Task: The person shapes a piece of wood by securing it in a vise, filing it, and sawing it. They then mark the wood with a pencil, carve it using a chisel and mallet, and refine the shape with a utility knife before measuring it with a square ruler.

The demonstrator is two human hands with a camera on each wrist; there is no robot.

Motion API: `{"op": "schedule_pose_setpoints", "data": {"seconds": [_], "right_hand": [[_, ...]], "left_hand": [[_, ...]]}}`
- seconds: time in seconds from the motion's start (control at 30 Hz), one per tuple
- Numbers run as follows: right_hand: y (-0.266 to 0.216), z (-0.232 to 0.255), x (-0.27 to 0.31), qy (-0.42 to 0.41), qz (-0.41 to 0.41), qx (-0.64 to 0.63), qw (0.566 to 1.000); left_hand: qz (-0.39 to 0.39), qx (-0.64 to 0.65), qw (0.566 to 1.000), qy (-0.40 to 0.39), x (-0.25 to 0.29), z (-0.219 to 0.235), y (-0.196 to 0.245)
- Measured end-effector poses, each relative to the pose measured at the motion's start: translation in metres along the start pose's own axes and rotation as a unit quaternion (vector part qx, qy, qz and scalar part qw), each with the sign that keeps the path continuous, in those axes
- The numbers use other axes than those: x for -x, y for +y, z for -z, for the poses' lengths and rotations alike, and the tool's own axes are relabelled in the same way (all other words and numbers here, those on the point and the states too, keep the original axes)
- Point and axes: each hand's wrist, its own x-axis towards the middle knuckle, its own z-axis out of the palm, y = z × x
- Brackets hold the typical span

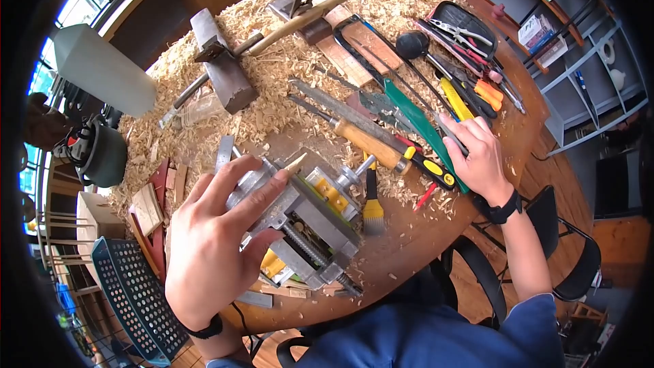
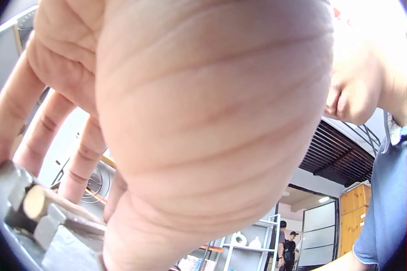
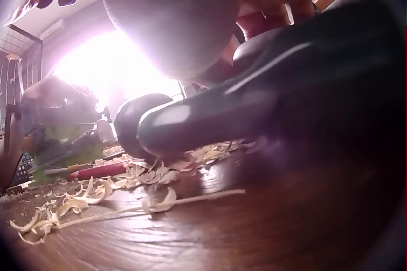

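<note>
In the head view my left hand (image 1: 221, 238) lies over the metal vise (image 1: 323, 225), its fingers spread and bent slightly, the index fingertip by the pale pointed wooden piece (image 1: 296, 164). The left wrist view shows the round end of that wooden piece (image 2: 39, 202) between the metal jaws, below my left hand (image 2: 210, 93). My right hand (image 1: 480, 160) holds a dark handle (image 1: 451, 128) between thumb and fingers, beside the green saw handle (image 1: 415, 116). Up close in the right wrist view, my right hand (image 3: 184, 17) is above a dark green handle (image 3: 191, 121).
Wood shavings (image 1: 170, 58) cover the table's far side. A wooden plane (image 1: 225, 71), a mallet (image 1: 303, 22) and a rasp with a wooden handle (image 1: 371, 144) lie beyond the vise. A yellow brush (image 1: 372, 208) is right of it. A tool pouch (image 1: 463, 24) lies far right.
</note>
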Motion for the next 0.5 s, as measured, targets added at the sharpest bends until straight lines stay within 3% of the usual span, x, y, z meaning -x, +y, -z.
{"op": "schedule_pose_setpoints", "data": {"seconds": [0.5], "right_hand": [[-0.0089,0.0024,0.0095,-0.025,-0.022,0.022,0.999]], "left_hand": [[0.002,0.011,1.0,0.001,-0.0003,0.0005,0.0018]]}}
